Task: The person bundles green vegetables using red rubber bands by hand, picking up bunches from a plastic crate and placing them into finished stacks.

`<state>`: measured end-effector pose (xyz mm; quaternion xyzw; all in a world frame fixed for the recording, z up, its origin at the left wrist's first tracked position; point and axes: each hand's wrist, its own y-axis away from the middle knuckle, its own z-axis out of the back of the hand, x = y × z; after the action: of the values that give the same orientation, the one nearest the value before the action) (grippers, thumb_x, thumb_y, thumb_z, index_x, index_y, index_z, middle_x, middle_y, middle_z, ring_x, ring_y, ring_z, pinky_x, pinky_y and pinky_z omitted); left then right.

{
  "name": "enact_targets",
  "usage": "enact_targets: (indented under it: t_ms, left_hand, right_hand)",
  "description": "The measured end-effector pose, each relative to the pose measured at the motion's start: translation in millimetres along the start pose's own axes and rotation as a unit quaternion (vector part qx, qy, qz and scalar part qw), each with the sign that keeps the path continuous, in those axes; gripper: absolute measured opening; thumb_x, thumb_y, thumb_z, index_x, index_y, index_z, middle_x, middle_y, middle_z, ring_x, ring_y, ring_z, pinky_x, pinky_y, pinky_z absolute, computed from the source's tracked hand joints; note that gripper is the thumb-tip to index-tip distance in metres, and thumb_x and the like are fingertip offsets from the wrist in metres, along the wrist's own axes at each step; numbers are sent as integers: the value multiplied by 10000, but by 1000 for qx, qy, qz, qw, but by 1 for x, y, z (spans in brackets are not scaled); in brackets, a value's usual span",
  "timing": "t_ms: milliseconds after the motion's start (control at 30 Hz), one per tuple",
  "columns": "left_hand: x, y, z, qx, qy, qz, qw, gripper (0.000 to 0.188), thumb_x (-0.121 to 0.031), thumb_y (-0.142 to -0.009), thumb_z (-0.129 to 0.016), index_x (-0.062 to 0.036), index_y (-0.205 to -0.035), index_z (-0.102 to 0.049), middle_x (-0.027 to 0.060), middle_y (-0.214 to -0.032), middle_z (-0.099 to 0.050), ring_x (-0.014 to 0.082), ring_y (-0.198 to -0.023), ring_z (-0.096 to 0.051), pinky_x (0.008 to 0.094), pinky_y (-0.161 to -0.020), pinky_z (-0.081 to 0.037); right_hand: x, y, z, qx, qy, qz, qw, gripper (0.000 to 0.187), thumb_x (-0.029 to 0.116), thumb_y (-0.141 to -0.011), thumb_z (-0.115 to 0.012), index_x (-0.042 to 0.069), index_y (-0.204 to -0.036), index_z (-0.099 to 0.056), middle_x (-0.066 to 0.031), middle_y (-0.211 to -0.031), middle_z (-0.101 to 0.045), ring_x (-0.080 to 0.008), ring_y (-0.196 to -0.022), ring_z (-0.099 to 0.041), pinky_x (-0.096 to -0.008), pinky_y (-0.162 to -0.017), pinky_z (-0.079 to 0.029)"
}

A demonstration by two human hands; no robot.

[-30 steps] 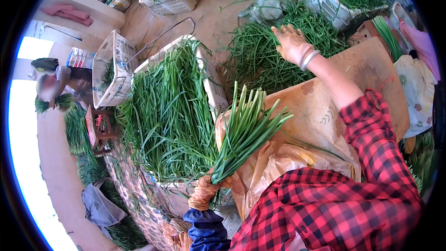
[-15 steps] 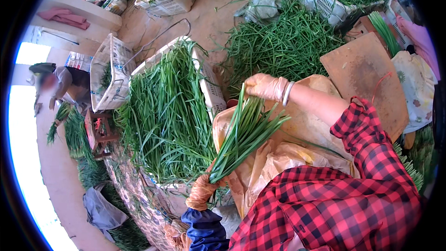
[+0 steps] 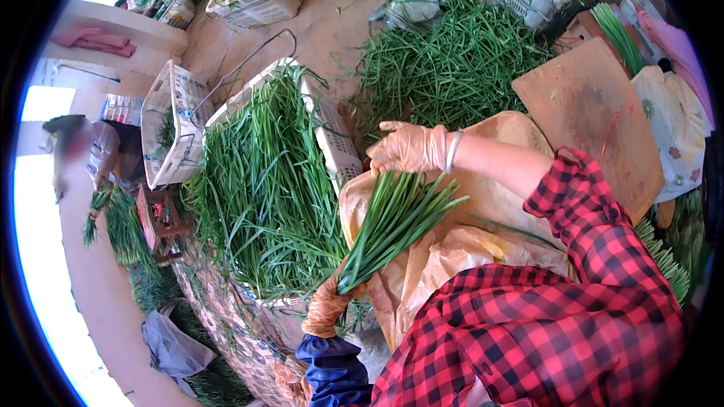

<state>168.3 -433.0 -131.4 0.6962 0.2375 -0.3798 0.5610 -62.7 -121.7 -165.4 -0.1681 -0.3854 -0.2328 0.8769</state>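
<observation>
A bunch of garlic chives [image 3: 398,215] lies slanted across my lap, its long green stalks fanned toward the upper right. My left hand [image 3: 329,303], in an orange-tan glove, is closed around the bunch's lower left end. At the upper end my right hand [image 3: 407,148], gloved likewise and with a white band at the wrist, has its fingers bent down onto the stalk ends. Its thumb side faces left, and the palm is hidden. Just left of the bunch stands a white crate [image 3: 329,124] heaped with loose garlic chives [image 3: 264,188].
Beyond my right hand a pile of loose greens [image 3: 452,60] covers the floor. A brown board [image 3: 592,113] leans at the right. More crates [image 3: 271,0] stand at the back. An emptier white crate [image 3: 177,124] and another person [image 3: 113,151] handling greens are at the left.
My right hand has shifted left and slightly down, over the stalk ends. A stalk that stood up beside it no longer sticks out. My left hand keeps its hold. The view has shifted slightly.
</observation>
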Motion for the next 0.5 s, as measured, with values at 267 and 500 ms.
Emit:
enact_targets:
  t_ms: [267, 500]
  left_hand:
    - [14, -10, -5, 1, 26, 18, 1000, 409, 100, -706, -639, -43, -1085, -580, 30, -936, -639, 151, -846, -608, 320, -725, -529]
    - [41, -14, -14, -55, -57, -83, 993, 357, 74, -763, -620, -87, -1079, -579, -20, -903, -624, 105, -788, -573, 264, -727, -493]
  right_hand:
    - [24, -3, 66, -321, -307, -137, 886, 154, 178, -877, -564, 56, -919, -647, -39, -810, -653, -132, -741, -607, -276, -766, -475]
    - [9, 40, 71, 111, 80, -346, 928, 565, 545, -800, -552, 26, -1007, -641, -166, -995, -648, -310, -990, -592, -384, -913, -441]
